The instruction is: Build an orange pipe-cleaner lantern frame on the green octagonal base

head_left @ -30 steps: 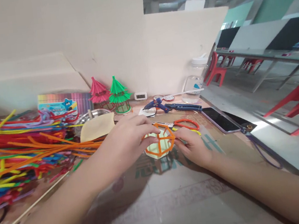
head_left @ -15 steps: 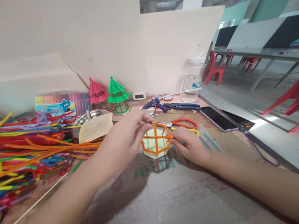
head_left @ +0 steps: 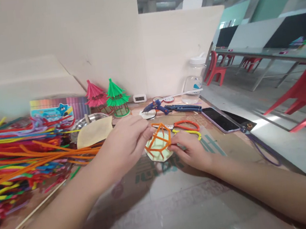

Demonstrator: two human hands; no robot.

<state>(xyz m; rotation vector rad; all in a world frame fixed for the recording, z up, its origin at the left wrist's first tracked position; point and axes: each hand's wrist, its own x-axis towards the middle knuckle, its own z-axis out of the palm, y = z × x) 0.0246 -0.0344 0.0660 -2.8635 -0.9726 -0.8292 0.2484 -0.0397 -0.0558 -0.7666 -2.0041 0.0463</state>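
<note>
An orange pipe-cleaner frame point(head_left: 159, 139), bent into a many-sided shape with crossing bars, stands tilted over a pale yellow-green base point(head_left: 158, 157) at the middle of the table. My left hand point(head_left: 135, 137) pinches the frame's left upper side; its fingertips partly cover that edge. From the right, my right hand point(head_left: 189, 149) grips the frame's right edge between thumb and fingers. Just behind the hands lie scissors point(head_left: 186, 126) with red and yellow handles. Whether the frame is joined to the base, I cannot tell.
Loose colourful pipe cleaners point(head_left: 21, 156) cover the left. Behind stand pink point(head_left: 95, 93) and green point(head_left: 117, 98) small towers, a marker set point(head_left: 57, 107) and a metal bowl point(head_left: 94, 118). A glue gun point(head_left: 157, 107), pliers point(head_left: 184, 108), a phone point(head_left: 220, 119) and a plastic bottle point(head_left: 193, 81) lie or stand right.
The orange frame has turned and tilted between my hands, showing more of the base's lower part. The whole view has shifted slightly, moving the surroundings a little left.
</note>
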